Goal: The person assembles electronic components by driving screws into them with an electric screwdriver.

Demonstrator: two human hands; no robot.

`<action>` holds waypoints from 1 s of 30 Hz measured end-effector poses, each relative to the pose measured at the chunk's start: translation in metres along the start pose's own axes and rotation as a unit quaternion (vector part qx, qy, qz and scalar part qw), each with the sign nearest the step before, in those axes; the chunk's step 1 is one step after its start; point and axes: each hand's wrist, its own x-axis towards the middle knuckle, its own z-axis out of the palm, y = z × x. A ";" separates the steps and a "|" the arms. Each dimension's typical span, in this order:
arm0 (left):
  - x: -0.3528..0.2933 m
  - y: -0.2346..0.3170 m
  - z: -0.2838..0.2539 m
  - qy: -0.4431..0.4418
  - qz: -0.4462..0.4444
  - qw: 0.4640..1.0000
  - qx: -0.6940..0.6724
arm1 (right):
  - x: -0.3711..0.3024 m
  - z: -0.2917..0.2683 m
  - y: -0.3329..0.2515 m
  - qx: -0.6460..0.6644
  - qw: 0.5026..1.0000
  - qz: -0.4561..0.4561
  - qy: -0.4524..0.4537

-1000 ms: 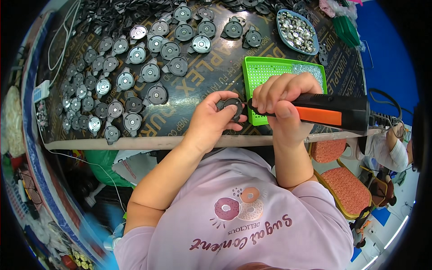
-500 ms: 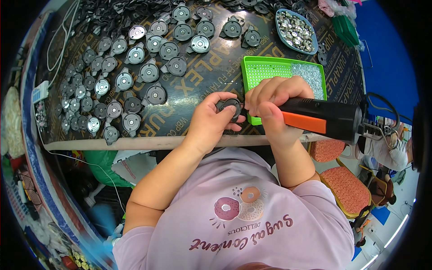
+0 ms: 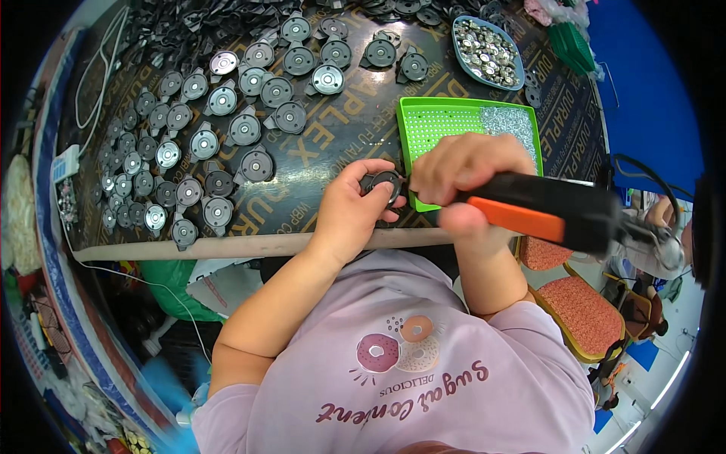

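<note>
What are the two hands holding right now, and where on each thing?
Left hand: a round dark part, held by its edge, thumb on its face. Right hand: a black-and-orange handheld tool, gripped around its front end.

Left hand (image 3: pixel 352 208) pinching a dark round part (image 3: pixel 391 178), right hand (image 3: pixel 473 170) gripping a black-and-orange tool (image 3: pixel 541 208), green tray (image 3: pixel 435 125) beyond

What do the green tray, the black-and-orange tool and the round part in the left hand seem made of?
Green tray: likely moulded plastic, smooth; even colour, perforated floor.
Black-and-orange tool: probably plastic housing, low sheen; few highlights, though it's blurred.
Round part in the left hand: dark, plastic or coated metal; partly covered, so uncertain.
</note>
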 end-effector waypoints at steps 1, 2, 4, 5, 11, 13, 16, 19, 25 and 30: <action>-0.001 -0.001 0.000 0.000 0.000 1.000 0.000 | 0.003 0.001 -0.006 0.006 1.000 -0.009 0.021; -0.002 -0.001 -0.001 0.000 -0.005 1.000 -0.028 | 0.005 0.001 -0.010 0.013 0.999 -0.017 0.042; -0.005 0.000 0.000 -0.006 -0.010 0.999 -0.053 | 0.006 -0.013 -0.005 0.020 0.997 -0.030 0.075; -0.007 0.001 0.000 -0.019 0.020 0.999 -0.019 | 0.005 -0.022 0.003 -0.061 0.993 -0.037 0.095; -0.013 0.016 -0.007 -0.025 0.088 0.996 0.001 | -0.005 -0.028 0.025 -0.081 0.987 -0.007 0.137; -0.014 0.025 -0.010 -0.005 0.065 0.997 0.047 | -0.004 -0.026 0.029 -0.099 0.984 0.003 0.148; -0.009 0.014 -0.013 -0.005 0.084 0.996 -0.015 | -0.003 -0.029 0.028 -0.122 0.984 -0.011 0.129; -0.004 0.006 -0.017 -0.022 0.101 0.994 -0.021 | -0.003 -0.027 0.027 -0.107 0.985 -0.004 0.132; -0.008 0.012 -0.011 -0.006 0.022 0.999 -0.042 | -0.004 -0.030 0.029 -0.101 0.986 -0.003 0.129; -0.002 0.005 -0.008 -0.010 0.010 0.999 -0.046 | -0.002 -0.025 0.026 -0.102 0.985 0.011 0.141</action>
